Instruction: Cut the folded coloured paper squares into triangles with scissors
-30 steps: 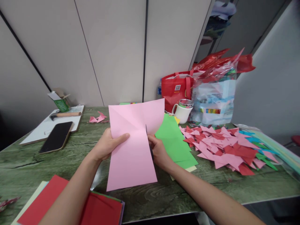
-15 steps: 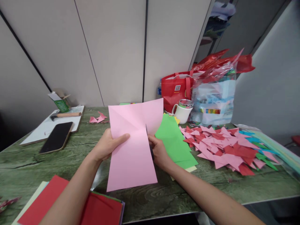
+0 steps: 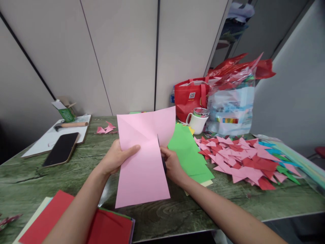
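While one pink sheet [image 3: 142, 176] stands tilted up above the table [image 3: 177, 217], the left hand's [image 3: 117, 156] fingers pinch its left edge, thumb in front; the right hand's [image 3: 173, 166] fingers curl around apparent scissors [image 3: 164, 165], mostly hidden behind it. A clean cut likely calls for holding the paper taut beside the blades. Beyond are one mug [image 3: 198, 122], one phone [image 3: 61, 149], one hammer [image 3: 76, 124], and paper stars [image 3: 250, 173] too overlapped to count.

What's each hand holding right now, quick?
Left hand: closed on the pink paper, thumb on its near face.
Right hand: closed on what look like dark scissors, mostly hidden by the paper.
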`<action>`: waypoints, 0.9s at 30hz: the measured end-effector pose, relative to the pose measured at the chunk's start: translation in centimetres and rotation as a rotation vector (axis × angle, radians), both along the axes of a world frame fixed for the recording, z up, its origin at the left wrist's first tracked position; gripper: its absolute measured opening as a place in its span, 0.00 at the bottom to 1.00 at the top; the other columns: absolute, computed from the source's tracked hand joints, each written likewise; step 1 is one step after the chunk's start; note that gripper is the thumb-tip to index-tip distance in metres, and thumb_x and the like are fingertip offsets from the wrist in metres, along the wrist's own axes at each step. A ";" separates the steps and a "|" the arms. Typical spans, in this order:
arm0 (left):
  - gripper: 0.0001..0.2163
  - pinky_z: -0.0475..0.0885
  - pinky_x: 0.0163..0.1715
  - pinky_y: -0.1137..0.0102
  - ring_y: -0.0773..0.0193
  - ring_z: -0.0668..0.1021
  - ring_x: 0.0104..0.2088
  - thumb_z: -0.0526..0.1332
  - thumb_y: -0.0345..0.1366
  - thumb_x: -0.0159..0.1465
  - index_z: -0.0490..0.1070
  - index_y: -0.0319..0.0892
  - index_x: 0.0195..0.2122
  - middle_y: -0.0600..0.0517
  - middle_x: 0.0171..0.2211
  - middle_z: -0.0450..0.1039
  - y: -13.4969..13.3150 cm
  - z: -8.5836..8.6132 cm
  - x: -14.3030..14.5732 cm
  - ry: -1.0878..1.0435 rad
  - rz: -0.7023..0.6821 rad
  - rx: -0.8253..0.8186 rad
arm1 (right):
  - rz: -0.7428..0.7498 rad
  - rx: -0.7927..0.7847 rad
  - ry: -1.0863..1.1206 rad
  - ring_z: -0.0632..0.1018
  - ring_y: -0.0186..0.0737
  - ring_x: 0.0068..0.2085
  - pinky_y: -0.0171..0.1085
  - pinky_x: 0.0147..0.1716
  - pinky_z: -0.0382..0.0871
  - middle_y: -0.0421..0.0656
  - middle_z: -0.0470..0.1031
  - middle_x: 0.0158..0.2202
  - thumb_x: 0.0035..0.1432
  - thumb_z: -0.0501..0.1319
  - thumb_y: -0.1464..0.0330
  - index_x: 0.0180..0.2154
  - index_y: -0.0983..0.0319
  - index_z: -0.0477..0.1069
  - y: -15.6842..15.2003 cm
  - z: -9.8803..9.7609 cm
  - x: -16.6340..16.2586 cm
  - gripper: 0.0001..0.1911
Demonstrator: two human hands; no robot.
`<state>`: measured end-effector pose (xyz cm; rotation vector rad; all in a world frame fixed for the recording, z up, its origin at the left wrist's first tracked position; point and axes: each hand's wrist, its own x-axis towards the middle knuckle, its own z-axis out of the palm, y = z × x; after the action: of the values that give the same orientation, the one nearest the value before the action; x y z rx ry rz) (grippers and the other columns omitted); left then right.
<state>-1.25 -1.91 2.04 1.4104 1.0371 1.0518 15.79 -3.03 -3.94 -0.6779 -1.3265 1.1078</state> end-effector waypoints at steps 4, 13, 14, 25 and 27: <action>0.11 0.69 0.20 0.73 0.66 0.73 0.23 0.65 0.37 0.48 0.70 0.37 0.30 0.51 0.27 0.72 0.0 0.0 0.0 0.000 0.010 -0.003 | -0.002 -0.012 0.011 0.72 0.35 0.25 0.31 0.22 0.64 0.36 0.70 0.19 0.40 0.63 0.69 0.25 0.63 0.69 0.1 -0.1 0.0 0.07; 0.10 0.70 0.20 0.72 0.65 0.73 0.22 0.64 0.36 0.48 0.69 0.37 0.30 0.50 0.26 0.73 0.0 0.0 0.1 -0.001 0.009 -0.012 | 0.003 -0.032 0.038 0.69 0.32 0.21 0.30 0.20 0.62 0.35 0.68 0.18 0.40 0.63 0.68 0.25 0.63 0.68 0.2 -0.4 -0.1 0.07; 0.10 0.70 0.20 0.72 0.65 0.73 0.22 0.65 0.36 0.48 0.70 0.37 0.30 0.50 0.26 0.73 0.0 0.0 0.1 -0.007 0.010 -0.014 | -0.002 -0.034 0.042 0.68 0.31 0.21 0.30 0.20 0.61 0.34 0.68 0.17 0.40 0.63 0.68 0.24 0.63 0.68 0.2 -0.4 -0.1 0.07; 0.12 0.70 0.21 0.71 0.63 0.74 0.24 0.64 0.36 0.48 0.69 0.37 0.32 0.48 0.29 0.74 -0.1 0.0 0.0 0.024 -0.033 -0.022 | 0.041 0.016 0.017 0.71 0.33 0.26 0.31 0.26 0.65 0.38 0.71 0.24 0.40 0.63 0.70 0.27 0.63 0.68 0.1 0.0 0.3 0.08; 0.12 0.71 0.22 0.71 0.63 0.75 0.25 0.64 0.36 0.48 0.69 0.38 0.34 0.48 0.30 0.74 -0.2 0.1 0.0 0.034 -0.050 -0.026 | 0.047 0.021 0.017 0.71 0.33 0.27 0.32 0.27 0.66 0.39 0.72 0.27 0.40 0.63 0.70 0.29 0.62 0.68 0.1 -0.1 0.4 0.10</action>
<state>-1.21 -2.11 2.12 1.4308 1.0318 0.9780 16.17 -2.89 -4.04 -0.6233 -1.3434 1.1331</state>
